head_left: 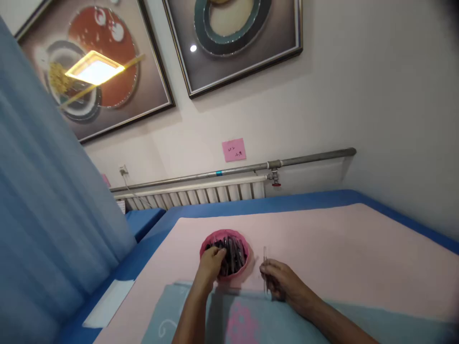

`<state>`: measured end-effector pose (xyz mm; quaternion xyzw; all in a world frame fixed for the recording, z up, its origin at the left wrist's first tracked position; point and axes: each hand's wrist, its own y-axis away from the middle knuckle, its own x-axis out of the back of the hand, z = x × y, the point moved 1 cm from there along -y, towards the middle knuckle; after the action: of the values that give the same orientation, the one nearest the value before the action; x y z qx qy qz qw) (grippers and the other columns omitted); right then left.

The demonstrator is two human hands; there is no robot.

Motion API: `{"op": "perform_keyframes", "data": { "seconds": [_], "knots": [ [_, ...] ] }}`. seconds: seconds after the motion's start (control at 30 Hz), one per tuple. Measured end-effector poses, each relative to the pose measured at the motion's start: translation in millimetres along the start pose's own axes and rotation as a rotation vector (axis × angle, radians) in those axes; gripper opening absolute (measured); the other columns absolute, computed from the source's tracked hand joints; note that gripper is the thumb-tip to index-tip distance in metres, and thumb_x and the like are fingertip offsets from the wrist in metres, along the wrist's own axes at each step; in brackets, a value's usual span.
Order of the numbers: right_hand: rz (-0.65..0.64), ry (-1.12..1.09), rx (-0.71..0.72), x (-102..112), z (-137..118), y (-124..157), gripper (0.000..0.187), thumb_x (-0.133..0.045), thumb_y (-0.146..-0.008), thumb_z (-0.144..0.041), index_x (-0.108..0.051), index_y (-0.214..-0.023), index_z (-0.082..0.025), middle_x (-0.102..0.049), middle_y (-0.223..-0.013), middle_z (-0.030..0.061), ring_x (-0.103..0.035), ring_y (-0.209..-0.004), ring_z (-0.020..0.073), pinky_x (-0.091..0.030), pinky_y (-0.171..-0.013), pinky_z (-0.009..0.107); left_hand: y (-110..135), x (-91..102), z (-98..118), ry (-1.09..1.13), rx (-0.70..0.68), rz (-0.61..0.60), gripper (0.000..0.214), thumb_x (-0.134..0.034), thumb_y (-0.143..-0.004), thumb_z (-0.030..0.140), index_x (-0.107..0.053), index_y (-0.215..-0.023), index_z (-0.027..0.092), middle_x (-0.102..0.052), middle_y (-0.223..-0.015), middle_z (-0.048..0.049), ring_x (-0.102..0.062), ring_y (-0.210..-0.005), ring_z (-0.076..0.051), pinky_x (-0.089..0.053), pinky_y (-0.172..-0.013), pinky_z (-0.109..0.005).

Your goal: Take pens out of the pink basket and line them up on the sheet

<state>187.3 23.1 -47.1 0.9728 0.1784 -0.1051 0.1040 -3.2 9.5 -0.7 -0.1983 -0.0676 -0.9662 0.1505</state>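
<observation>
A round pink basket [245,267] stands on the pink sheet, filled with several slender dark and greyish sticks [234,253] whose exact kind I cannot make out. My left hand [212,263] reaches over the basket's left side, its fingers closed among these pieces. Whatever lies between those fingertips is hidden. To the right of the basket, my right hand [281,281] is closed around a thin, clear, tube-like stick [265,260]. The stick points upright in the view, with its upper end above my fingers and its lower end below them.
A pink sheet [304,239] covers a blue bed [287,200]; a blue-grey patterned cloth [208,313] lies nearest me. White paper [109,303] rests at left beside a blue curtain [60,215]. Behind stand a radiator [201,195] and a pipe [311,156] along the wall.
</observation>
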Motion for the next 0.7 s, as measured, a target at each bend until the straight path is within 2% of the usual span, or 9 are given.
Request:
{"op": "perform_keyframes", "data": {
  "seconds": [0.07,0.17,0.27,0.37,0.43,0.53,0.7],
  "knots": [
    [0.002,0.022,-0.016,1.1,2.3,-1.6,0.016,-0.054,-0.067,-0.028,-0.044,-0.06,-0.019,-0.044,-0.039,-0.0081,-0.035,-0.032,0.0046,-0.02,-0.035,0.016,-16.2,1.3,1.6,-0.081,-0.022,0.046,0.025,-0.045,-0.079,0.027,-0.053,-0.058,0.017,-0.054,-0.048,0.0002,-0.05,-0.043,-0.013,-0.038,-0.046,-0.024],
    [0.001,0.093,-0.027,3.7,5.6,-5.3,0.016,-0.054,-0.069,-0.03,-0.045,-0.059,-0.019,-0.045,-0.039,-0.0078,-0.033,-0.03,0.0044,-0.018,-0.034,0.017,-37.5,8.2,-1.2,-0.199,-0.062,0.185,0.019,-0.046,-0.078,0.023,-0.06,-0.068,0.016,-0.065,-0.07,-0.0078,-0.061,-0.071,-0.021,-0.043,-0.066,-0.03],
    [0.015,0.198,0.015,6.8,3.7,-10.6,0.016,-0.051,-0.072,-0.03,-0.046,-0.06,-0.02,-0.042,-0.038,-0.0086,-0.03,-0.031,0.0051,-0.018,-0.035,0.019,-55.1,17.5,-11.4,-0.269,-0.072,0.343,0.023,-0.043,-0.08,0.023,-0.062,-0.088,0.014,-0.065,-0.094,-0.0143,-0.058,-0.095,-0.025,-0.039,-0.083,-0.035],
    [0.081,0.293,0.105,8.4,-6.5,-20.9,0.012,-0.054,-0.072,-0.03,-0.052,-0.063,-0.021,-0.04,-0.041,-0.0088,-0.033,-0.036,0.0069,-0.022,-0.038,0.021,-66.0,23.6,-28.8,-0.285,-0.057,0.451,0.029,-0.04,-0.081,0.022,-0.059,-0.101,0.012,-0.06,-0.109,-0.0163,-0.052,-0.107,-0.026,-0.036,-0.091,-0.036],
    [0.117,0.389,0.147,6.4,-15.7,-32.9,0.007,-0.058,-0.069,-0.028,-0.058,-0.07,-0.021,-0.042,-0.045,-0.0079,-0.038,-0.041,0.0086,-0.026,-0.042,0.022,-68.3,25.7,-41.7,-0.273,-0.043,0.484,0.03,-0.04,-0.081,0.023,-0.058,-0.103,0.013,-0.06,-0.112,-0.0149,-0.052,-0.108,-0.024,-0.037,-0.092,-0.035],
    [0.128,0.542,0.16,-2.6,-28.0,-57.2,0.019,-0.06,-0.065,-0.022,-0.063,-0.084,-0.021,-0.048,-0.05,-0.0062,-0.044,-0.048,0.0115,-0.031,-0.047,0.023,-66.5,28.8,-55.7,-0.159,-0.008,0.527,0.03,-0.042,-0.08,0.026,-0.059,-0.103,0.016,-0.062,-0.109,-0.0107,-0.056,-0.102,-0.021,-0.042,-0.086,-0.032],
    [-0.028,0.689,0.227,-22.2,-37.1,-83.7,0.042,-0.059,-0.065,-0.016,-0.059,-0.107,-0.025,-0.059,-0.06,-0.004,-0.052,-0.056,0.0145,-0.035,-0.052,0.024,-66.0,31.0,-57.7,0.044,0.048,0.524,0.025,-0.049,-0.077,0.028,-0.062,-0.095,0.018,-0.065,-0.101,-0.0081,-0.059,-0.091,-0.02,-0.046,-0.077,-0.03]
  ]
}}
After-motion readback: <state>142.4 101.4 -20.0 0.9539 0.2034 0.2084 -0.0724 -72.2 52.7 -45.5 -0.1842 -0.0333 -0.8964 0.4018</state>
